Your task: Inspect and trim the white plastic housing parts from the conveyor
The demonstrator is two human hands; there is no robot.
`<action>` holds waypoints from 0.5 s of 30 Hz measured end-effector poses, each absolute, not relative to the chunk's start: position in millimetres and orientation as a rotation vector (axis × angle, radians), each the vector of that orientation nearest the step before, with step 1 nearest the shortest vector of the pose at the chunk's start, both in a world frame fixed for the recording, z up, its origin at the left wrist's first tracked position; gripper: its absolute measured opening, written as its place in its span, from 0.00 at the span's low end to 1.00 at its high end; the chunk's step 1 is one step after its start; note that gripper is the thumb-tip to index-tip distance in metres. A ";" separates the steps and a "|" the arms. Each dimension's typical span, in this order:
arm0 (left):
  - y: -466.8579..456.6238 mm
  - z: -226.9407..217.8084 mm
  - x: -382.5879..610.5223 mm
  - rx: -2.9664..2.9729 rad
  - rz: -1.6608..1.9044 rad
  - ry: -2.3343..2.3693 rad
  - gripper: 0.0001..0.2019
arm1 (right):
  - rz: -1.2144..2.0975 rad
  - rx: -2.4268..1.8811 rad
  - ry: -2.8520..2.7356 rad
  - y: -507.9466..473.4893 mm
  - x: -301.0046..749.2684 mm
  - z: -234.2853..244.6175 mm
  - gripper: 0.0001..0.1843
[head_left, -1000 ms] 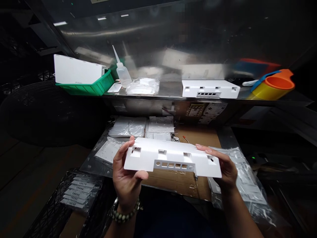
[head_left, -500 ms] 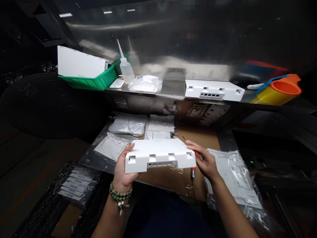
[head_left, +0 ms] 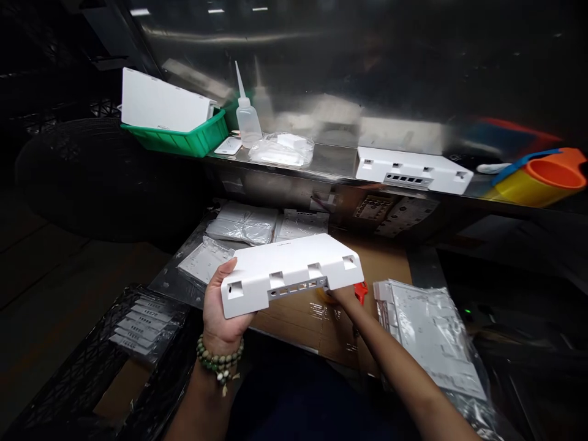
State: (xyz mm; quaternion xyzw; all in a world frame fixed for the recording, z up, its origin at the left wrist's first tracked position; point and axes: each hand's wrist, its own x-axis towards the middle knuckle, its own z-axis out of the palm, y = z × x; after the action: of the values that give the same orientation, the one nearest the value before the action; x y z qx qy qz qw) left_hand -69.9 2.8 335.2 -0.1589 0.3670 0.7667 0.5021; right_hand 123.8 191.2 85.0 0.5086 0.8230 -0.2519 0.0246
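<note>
Head view showed your left hand (head_left: 225, 306) gripping a white shell (head_left: 294, 254) aloft, a second shell (head_left: 408, 161) already on the shelf (head_left: 337, 160), your right hand (head_left: 339, 295) mostly hidden, its grip impossible to tell.

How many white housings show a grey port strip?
2: one housing in the left hand, a second housing on the shelf. The white piece in the green bin may be another.

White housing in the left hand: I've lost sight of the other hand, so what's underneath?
Part of the right hand shows below the white housing, near a red object, with brown cardboard beneath. The fingertips, and anything they may hold, are covered.
</note>
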 end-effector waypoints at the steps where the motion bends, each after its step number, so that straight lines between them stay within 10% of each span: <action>1: 2.0 333.3 -70.7 -0.379 1.866 0.869 0.17 | -0.809 1.580 2.538 191.9 124.1 82.1 0.19; 10: -8.5 297.2 -95.0 -0.163 1.821 0.498 0.22 | -1.270 1.963 2.630 177.5 147.5 105.3 0.12; 15: 2.0 307.0 -83.2 -0.343 1.931 0.661 0.21 | -1.654 2.396 2.689 155.8 168.9 151.8 0.24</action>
State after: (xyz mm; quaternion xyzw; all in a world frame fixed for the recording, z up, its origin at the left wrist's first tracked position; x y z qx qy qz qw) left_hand -83.2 2.0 307.0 -0.1424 0.2744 0.8021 0.5109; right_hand 168.9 155.8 151.8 0.5542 0.6220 -0.3826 -0.3995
